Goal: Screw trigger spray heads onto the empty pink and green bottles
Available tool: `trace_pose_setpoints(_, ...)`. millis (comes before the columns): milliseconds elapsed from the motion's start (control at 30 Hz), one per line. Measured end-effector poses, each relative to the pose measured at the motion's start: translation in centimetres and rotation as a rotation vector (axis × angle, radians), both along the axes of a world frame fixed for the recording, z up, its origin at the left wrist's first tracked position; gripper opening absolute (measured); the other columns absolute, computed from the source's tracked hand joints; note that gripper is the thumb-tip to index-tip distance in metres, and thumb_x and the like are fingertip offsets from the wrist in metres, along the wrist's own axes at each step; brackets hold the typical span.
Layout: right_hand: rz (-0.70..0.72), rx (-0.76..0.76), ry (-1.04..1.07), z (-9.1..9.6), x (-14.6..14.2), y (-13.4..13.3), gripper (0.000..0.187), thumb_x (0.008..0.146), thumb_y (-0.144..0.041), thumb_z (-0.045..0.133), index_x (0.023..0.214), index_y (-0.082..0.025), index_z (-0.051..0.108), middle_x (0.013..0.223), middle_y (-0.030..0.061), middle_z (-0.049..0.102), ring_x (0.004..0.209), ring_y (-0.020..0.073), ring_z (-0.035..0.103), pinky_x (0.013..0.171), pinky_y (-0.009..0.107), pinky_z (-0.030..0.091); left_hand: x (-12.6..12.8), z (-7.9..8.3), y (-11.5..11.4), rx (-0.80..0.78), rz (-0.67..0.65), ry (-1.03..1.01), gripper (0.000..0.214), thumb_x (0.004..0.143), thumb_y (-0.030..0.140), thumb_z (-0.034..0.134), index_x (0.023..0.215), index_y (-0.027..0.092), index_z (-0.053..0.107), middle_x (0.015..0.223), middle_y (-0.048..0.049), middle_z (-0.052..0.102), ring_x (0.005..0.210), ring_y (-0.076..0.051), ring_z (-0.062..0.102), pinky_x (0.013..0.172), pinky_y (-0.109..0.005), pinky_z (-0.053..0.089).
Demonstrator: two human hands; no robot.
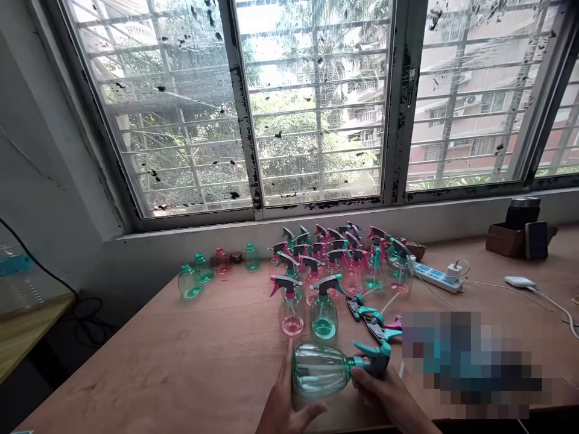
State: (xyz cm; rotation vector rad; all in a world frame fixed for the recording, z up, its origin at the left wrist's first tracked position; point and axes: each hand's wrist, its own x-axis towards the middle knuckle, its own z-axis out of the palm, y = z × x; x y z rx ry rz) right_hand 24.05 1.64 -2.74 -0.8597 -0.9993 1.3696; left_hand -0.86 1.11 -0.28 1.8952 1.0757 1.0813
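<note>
A clear green spray bottle lies on its side in the air above the table's front edge, its base to the left. My left hand cups the base, the thumb underneath and the fingers partly hidden behind it. With bent fingers, my right hand grips the bottle's grey and teal spray head at the collar. Just beyond stand an upright pink spray bottle and an upright green spray bottle. Loose spray heads lie to the right of these.
Several finished-looking pink and green spray bottles crowd the table near the window. Bottles without heads stand at the back left. Right of centre lie a power strip and cables. A blurred patch covers items at the right front.
</note>
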Motion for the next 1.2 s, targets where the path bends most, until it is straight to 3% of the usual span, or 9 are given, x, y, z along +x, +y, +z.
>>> trace_pose_setpoints(133,0.002,0.018,-0.014,0.2,-0.2,-0.1,0.048,0.073,-0.055,0.084,0.090,-0.016,0.063,0.060,-0.0002,0.070,0.039,0.0084,0.052,0.038,0.020,0.038,-0.2,0.0,0.0,0.006,0.010,0.026,0.097,0.084,0.047,0.074,0.160,0.026,0.018,0.164,-0.0124,0.035,0.151,-0.036,0.031,0.124,-0.050,0.025)
trace_pose_setpoints(300,0.003,0.018,-0.014,-0.3,0.1,0.4,0.047,0.075,-0.055,0.082,0.095,-0.018,0.061,0.062,-0.0004,0.071,0.038,0.0094,0.053,0.038,0.020,0.037,-0.1,-1.1,0.0,0.046,0.064,0.054,0.085,0.091,0.042,0.067,0.160,0.033,0.018,0.166,-0.0068,0.033,0.152,-0.032,0.030,0.124,-0.047,0.027)
trace_pose_setpoints(400,0.002,0.022,-0.021,-0.3,0.2,0.3,0.049,0.075,-0.056,0.082,0.097,-0.018,0.063,0.064,0.0001,0.071,0.040,0.0095,0.053,0.039,0.021,0.038,-0.2,-2.0,0.4,0.077,0.038,0.010,0.096,0.086,0.046,0.072,0.161,0.033,0.013,0.166,-0.0075,0.032,0.152,-0.033,0.031,0.124,-0.048,0.026)
trace_pose_setpoints(500,0.052,0.035,-0.097,0.4,0.1,0.0,0.048,0.074,-0.060,0.082,0.083,-0.015,0.067,0.062,0.0012,0.068,0.043,0.0093,0.052,0.042,0.022,0.039,-0.6,-2.4,1.0,0.079,-0.020,-0.039,0.103,0.081,0.054,0.074,0.161,0.027,0.015,0.166,-0.0110,0.030,0.152,-0.037,0.027,0.125,-0.051,0.022)
trace_pose_setpoints(600,0.063,0.040,-0.133,0.9,-0.1,-0.3,0.049,0.072,-0.061,0.082,0.072,-0.014,0.067,0.059,0.0007,0.065,0.043,0.0084,0.051,0.041,0.021,0.037,-0.9,-2.2,1.2,0.029,-0.040,-0.045,0.095,0.084,0.056,0.070,0.160,0.025,0.021,0.165,-0.0121,0.031,0.153,-0.038,0.025,0.125,-0.052,0.019)
trace_pose_setpoints(767,-0.040,-0.001,0.016,0.7,-0.5,-0.3,0.054,0.068,-0.060,0.086,0.095,-0.018,0.064,0.062,-0.0002,0.070,0.039,0.0096,0.052,0.038,0.020,0.036,-0.8,-1.9,0.9,0.006,-0.062,-0.042,0.092,0.088,0.049,0.069,0.160,0.032,0.015,0.167,-0.0075,0.030,0.153,-0.033,0.027,0.125,-0.047,0.024)
trace_pose_setpoints(867,-0.036,-0.025,0.045,0.3,-0.3,-0.1,0.057,0.068,-0.060,0.086,0.097,-0.020,0.060,0.059,-0.0018,0.068,0.039,0.0106,0.053,0.037,0.020,0.038,-0.7,-1.6,0.6,-0.026,-0.088,-0.077,0.089,0.091,0.051,0.065,0.160,0.034,0.012,0.167,-0.0074,0.030,0.149,-0.033,0.037,0.122,-0.046,0.032)
trace_pose_setpoints(1000,-0.006,-0.031,0.038,0.1,-0.3,-0.2,0.058,0.066,-0.060,0.087,0.098,-0.018,0.060,0.058,-0.0031,0.066,0.040,0.0099,0.052,0.039,0.020,0.039,-0.6,-0.6,0.3,-0.023,-0.123,-0.096,0.110,0.076,0.055,0.079,0.161,0.026,0.015,0.167,-0.0106,0.029,0.153,-0.037,0.025,0.126,-0.049,0.021)
trace_pose_setpoints(1200,-0.017,-0.001,-0.002,0.5,-0.6,-0.3,0.057,0.066,-0.061,0.086,0.095,-0.017,0.065,0.060,-0.0022,0.067,0.040,0.0092,0.051,0.038,0.021,0.039,-0.6,-0.6,0.7,-0.023,-0.074,-0.091,0.097,0.082,0.052,0.075,0.159,0.023,0.024,0.164,-0.0134,0.035,0.152,-0.037,0.027,0.126,-0.050,0.019)
